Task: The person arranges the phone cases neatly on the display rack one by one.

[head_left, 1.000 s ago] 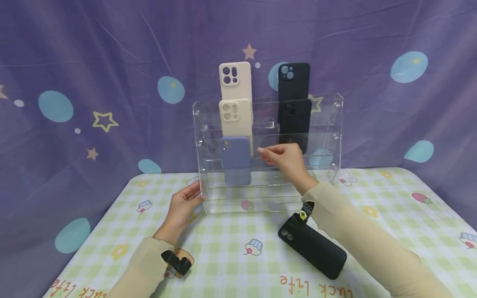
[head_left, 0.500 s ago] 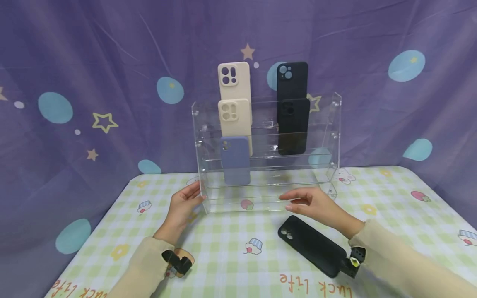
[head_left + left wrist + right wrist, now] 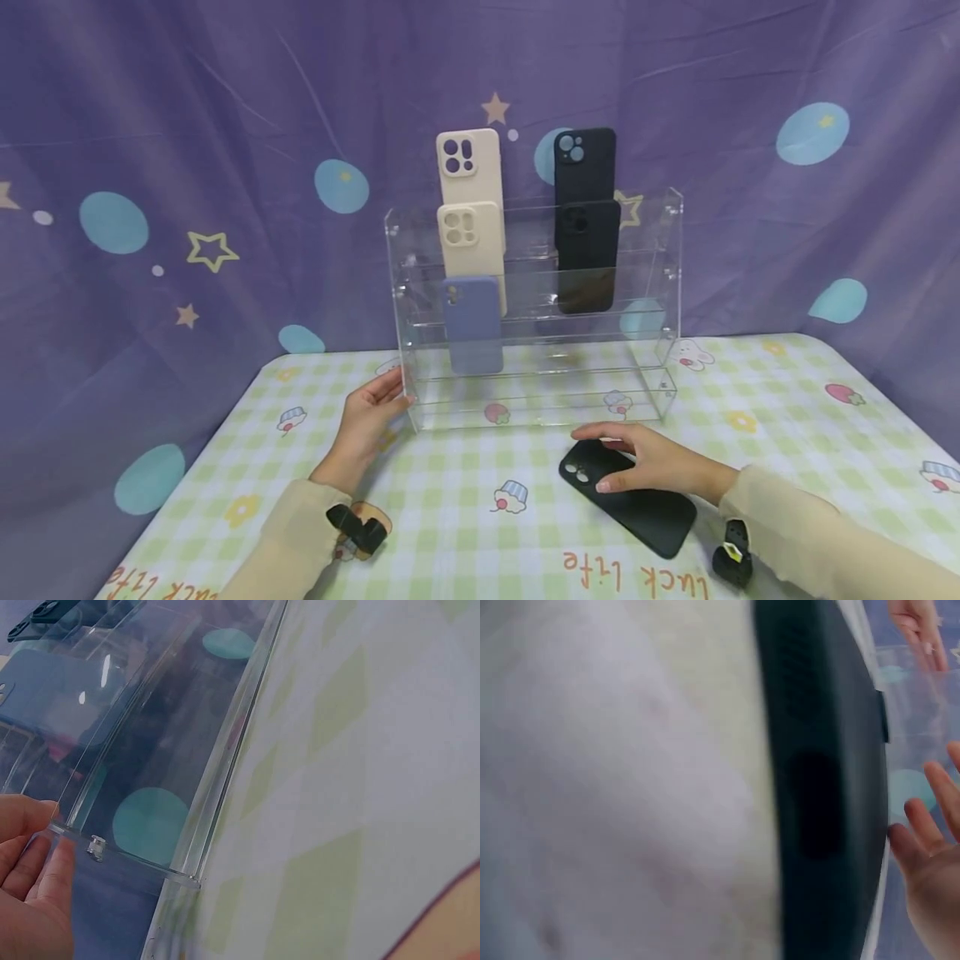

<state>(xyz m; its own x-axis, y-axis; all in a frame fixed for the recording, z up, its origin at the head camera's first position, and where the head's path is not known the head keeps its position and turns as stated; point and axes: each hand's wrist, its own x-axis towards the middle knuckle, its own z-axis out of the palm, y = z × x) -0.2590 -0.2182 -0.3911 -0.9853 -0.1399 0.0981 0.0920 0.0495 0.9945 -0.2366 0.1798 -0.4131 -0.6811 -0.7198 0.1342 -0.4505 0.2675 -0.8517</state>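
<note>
My left hand (image 3: 369, 414) grips the left side edge of a clear acrylic display stand (image 3: 540, 412), thumb in front and fingers behind. The left wrist view shows the thumb and fingers (image 3: 52, 877) pinching that panel edge. A black phone case (image 3: 645, 517) lies flat and slanted on the table, camera cutouts toward the stand. Over its upper part hovers my right hand (image 3: 652, 460), thumb and fingers spread apart across the case's width. In the right wrist view the case's side (image 3: 810, 787) is close and blurred, with the fingers extended beside it; contact cannot be made out.
On the stand's tiers lean two cream phone cases (image 3: 472, 242), a blue phone case (image 3: 474, 325) and two black phone cases (image 3: 588, 250). A checkered tablecloth (image 3: 450, 533) covers the table. Behind the stand hangs a purple curtain (image 3: 262, 125).
My right hand has come away from the stand's middle, moving down and right to the black phone case on the table. The left hand keeps its hold on the stand's side.
</note>
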